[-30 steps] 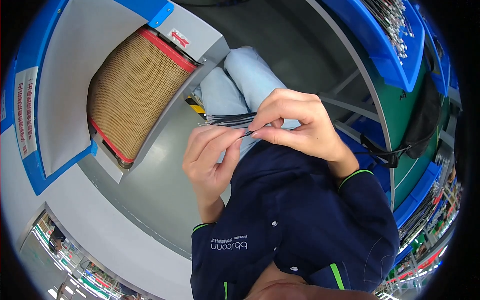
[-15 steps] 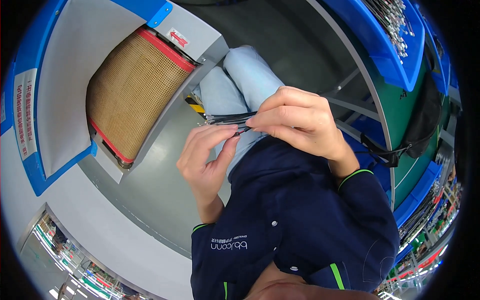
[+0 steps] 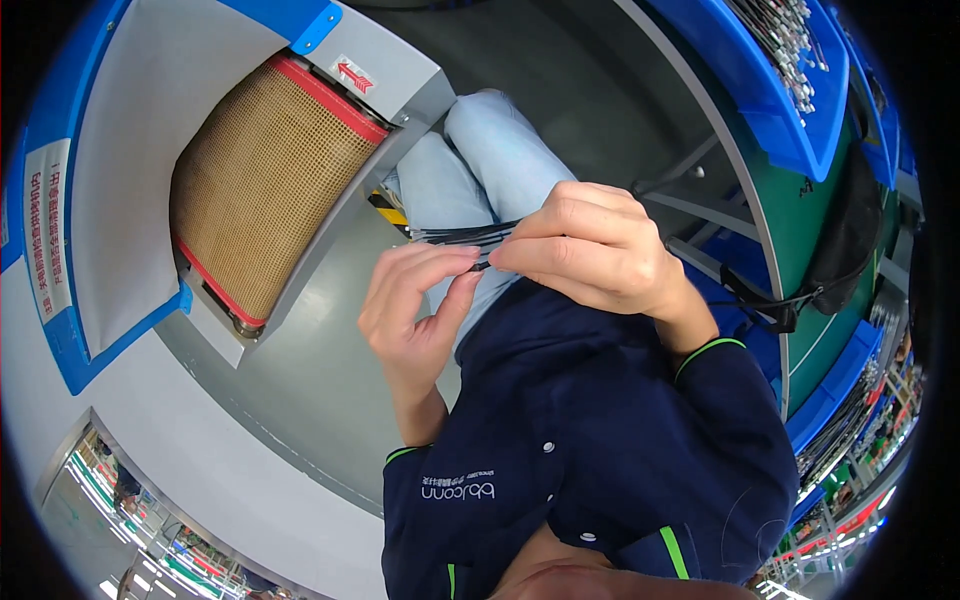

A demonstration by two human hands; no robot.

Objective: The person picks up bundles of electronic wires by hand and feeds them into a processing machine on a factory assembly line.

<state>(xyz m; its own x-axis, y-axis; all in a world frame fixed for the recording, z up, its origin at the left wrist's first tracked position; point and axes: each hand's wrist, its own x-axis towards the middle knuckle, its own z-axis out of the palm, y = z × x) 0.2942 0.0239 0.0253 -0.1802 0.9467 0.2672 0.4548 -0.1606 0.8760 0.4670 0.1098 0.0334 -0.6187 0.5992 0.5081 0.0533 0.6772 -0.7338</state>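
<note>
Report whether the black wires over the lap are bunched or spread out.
Bunched: the black wires run close together, side by side, leftward from the right hand; what its fingers cover is hidden.

near, head-worn fisheye view, downward over both hands (image 3: 412,315) (image 3: 600,250)

Left hand (image 3: 412,312): thumb and forefinger pinched near the tips. Right hand (image 3: 600,252): fingers curled, fingertips just beside the left's. Both wrists before the torso.
</note>
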